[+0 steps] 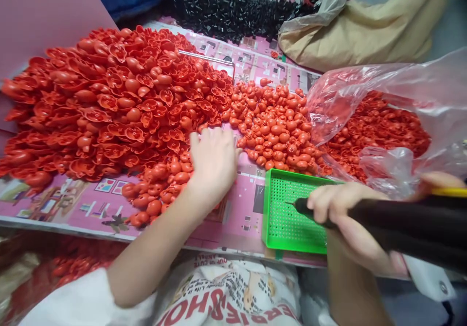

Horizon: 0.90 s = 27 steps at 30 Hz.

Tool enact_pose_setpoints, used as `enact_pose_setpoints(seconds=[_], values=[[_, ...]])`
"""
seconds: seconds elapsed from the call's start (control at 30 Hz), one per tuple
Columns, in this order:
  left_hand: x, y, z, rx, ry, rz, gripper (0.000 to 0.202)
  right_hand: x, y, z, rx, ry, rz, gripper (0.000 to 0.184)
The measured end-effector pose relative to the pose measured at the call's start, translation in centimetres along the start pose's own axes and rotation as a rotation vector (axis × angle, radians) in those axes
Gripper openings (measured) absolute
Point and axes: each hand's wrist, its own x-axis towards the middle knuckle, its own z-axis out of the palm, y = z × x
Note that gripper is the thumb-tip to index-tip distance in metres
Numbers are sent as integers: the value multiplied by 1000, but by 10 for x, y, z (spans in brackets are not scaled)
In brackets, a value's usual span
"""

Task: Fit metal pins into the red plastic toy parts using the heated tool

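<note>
Red pile point(109, 97) fills upper left to centre. Green tray point(268, 209) sits lower right of centre. Your left hand point(213, 163) lies palm down on the pile's near edge, fingers loosely spread. Your right hand point(339, 219) is wrapped round a black driver point(401, 224), tip over the tray.

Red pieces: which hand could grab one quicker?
Probably the left hand: it rests on the red pieces, while the right hand grips a black tool over the green tray.
</note>
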Motion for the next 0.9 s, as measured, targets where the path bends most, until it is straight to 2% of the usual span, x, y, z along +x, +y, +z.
enact_pose_setpoints(seconds=[0.07, 0.13, 0.27, 0.43, 0.53, 0.63, 0.73, 0.83, 0.9], values=[[17, 19, 9, -48, -62, 15, 34, -3, 18, 5, 43, -39, -37, 14], [29, 29, 14, -74, -110, -1, 31, -6, 32, 4, 63, -67, -22, 13], [31, 27, 11, -109, -151, 2, 25, -12, 40, 3, 40, -104, 58, 13], [15, 24, -11, -204, 74, 16, 25, -15, 34, 4, 59, -139, 69, 14], [1, 29, -32, -407, 183, 72, 23, -17, 31, 3, 43, -130, 70, 15], [-18, 31, -45, -691, 191, 201, 14, -18, 32, 2, 26, -141, 99, 15], [-44, 27, -38, -945, 59, 268, 11, -18, 34, 3, 32, -154, 111, 16], [-71, 21, -9, -1118, -209, 215, 13, -15, 29, 5, 31, -153, 108, 16], [-87, 19, 13, -1204, -376, 156, 15, -12, 16, 4, 24, -102, 92, 20]])
